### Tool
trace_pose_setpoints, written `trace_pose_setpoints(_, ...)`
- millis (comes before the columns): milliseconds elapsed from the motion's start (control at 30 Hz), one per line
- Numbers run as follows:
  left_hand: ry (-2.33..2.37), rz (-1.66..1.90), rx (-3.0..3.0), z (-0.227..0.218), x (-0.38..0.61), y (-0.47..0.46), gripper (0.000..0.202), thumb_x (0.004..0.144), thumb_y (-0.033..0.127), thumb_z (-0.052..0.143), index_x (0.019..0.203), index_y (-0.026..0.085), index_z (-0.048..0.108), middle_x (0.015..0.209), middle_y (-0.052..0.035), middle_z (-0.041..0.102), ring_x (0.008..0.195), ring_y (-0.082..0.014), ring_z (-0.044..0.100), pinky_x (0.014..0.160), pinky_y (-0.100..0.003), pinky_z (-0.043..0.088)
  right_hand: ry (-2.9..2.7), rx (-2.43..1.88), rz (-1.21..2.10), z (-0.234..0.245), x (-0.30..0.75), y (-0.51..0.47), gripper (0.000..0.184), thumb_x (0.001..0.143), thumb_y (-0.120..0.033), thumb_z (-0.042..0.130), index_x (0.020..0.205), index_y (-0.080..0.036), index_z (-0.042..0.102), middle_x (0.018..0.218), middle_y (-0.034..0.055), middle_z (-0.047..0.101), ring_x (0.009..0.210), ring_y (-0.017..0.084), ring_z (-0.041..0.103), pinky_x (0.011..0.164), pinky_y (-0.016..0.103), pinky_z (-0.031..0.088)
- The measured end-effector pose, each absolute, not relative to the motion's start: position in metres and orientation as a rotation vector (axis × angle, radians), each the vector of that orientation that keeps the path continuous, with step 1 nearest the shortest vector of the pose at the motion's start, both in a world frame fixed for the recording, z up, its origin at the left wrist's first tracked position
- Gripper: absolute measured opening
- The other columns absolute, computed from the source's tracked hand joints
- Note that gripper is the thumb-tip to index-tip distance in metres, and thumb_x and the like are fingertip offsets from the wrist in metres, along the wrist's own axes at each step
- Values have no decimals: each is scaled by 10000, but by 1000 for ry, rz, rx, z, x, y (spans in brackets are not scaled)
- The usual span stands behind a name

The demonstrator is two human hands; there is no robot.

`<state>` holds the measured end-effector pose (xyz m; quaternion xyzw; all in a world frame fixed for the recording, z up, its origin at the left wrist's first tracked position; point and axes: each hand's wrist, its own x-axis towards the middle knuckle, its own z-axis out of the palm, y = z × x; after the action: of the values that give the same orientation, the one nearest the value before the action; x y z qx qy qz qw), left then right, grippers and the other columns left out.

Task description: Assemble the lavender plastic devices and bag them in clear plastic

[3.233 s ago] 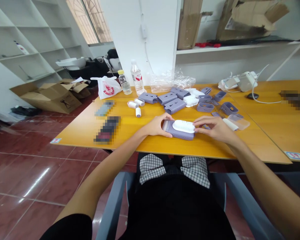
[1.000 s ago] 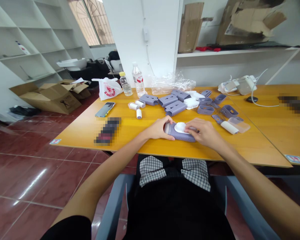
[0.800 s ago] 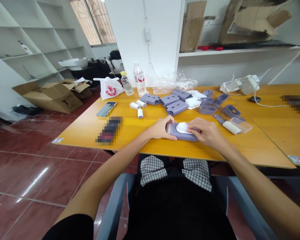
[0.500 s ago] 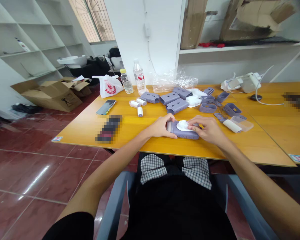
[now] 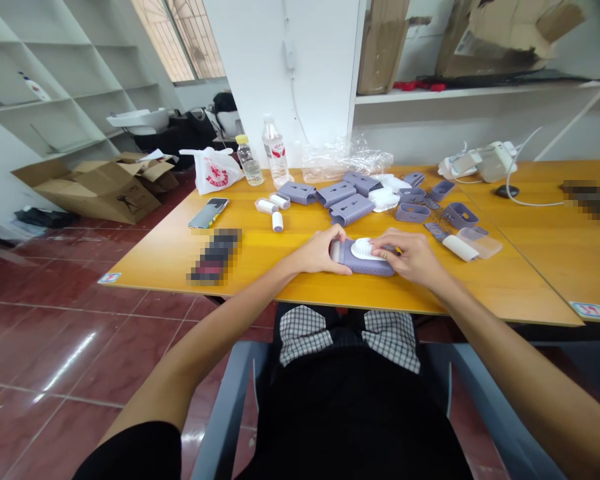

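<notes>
2 bottles (image 5: 277, 155) beside white bag (image 5: 216, 171)

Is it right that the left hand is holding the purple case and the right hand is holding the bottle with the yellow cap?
Not quite. In the head view, the right hand is on the white bristly piece, and the bottle with the yellow cap stands farther back. The left hand is holding the purple case, as you said.

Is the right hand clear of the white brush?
No, the right hand has its fingers on the white brush, atop the purple case that the left hand holds.
</notes>
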<state>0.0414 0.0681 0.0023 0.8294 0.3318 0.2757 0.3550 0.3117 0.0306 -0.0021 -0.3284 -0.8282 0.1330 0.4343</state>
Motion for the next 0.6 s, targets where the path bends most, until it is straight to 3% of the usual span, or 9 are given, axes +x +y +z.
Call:
trace_pose_setpoints(400,866,733,2168,-2,42,67,748,601,559,994,1043,257,472,1237,-77,733,1138,-322,691,1003,-462,498,-2049,-828,307,-3,305,25,126,977,-244,714,896,-269,808,892,55,824,807,254,748,745,395,564)
trace_pose_setpoints(600,902,720,2182,-4,42,70,750,615,585,974,1118,252,528,1209,-69,712,1128,-324,682,993,-469,507,-1988,-827,302,16,322,26,87,980,-269,728,929,-272,799,967,56,848,898,268,797,803,396,590)
